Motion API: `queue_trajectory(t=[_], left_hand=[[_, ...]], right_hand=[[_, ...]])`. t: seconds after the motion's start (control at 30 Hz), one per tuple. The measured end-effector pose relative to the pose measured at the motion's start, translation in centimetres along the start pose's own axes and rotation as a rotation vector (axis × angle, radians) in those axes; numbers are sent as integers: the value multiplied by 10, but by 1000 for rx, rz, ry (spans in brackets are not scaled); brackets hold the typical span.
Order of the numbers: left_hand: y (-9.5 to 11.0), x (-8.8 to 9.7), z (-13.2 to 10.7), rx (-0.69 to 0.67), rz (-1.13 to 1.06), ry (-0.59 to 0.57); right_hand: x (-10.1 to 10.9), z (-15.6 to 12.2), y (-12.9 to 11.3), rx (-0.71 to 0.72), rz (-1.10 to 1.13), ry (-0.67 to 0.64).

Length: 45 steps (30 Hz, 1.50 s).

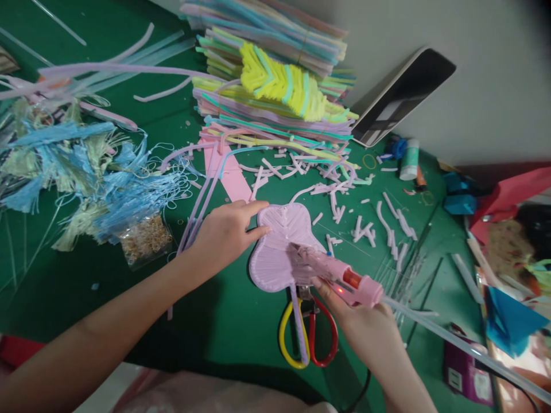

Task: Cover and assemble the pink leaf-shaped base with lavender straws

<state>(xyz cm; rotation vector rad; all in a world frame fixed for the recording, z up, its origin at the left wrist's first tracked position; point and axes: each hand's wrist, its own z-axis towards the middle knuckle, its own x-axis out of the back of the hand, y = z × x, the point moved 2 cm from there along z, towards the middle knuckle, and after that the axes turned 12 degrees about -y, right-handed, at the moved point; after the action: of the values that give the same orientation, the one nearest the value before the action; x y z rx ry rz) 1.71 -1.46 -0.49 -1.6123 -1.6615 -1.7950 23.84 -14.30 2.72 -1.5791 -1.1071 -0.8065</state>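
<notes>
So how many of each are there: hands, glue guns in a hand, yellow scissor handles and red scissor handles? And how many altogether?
Left hand plus right hand: 2
Glue gun in a hand: 1
Yellow scissor handle: 1
Red scissor handle: 1
Total: 5

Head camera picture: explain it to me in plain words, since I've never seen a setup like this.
There is no robot here, just a person's two bare hands, seen from a camera worn on the head, looking forward and down. The left hand touches the edge of a lilac shape. The right hand holds a pink glue gun, its nozzle over that shape, with a clear glue stick out of its back. On the green table lie scissors by the shape's stem, blue and pale green tassels, a bag of small rings and bundles of pipe cleaners.
</notes>
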Motion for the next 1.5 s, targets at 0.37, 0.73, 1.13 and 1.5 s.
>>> queue_trajectory(t=[0.37, 0.73, 1.13, 1.5], left_hand=[[0, 0, 0, 18, 4, -14], [0, -1, 0, 21, 9, -12], [0, -2, 1, 32, 12, -11], [-2, -2, 2, 23, 20, 4]], right_hand=[[17, 11, -33, -83, 331, -1], [10, 17, -26, 30, 124, -7], [5, 9, -17, 144, -89, 2], [6, -7, -10, 110, -59, -47]])
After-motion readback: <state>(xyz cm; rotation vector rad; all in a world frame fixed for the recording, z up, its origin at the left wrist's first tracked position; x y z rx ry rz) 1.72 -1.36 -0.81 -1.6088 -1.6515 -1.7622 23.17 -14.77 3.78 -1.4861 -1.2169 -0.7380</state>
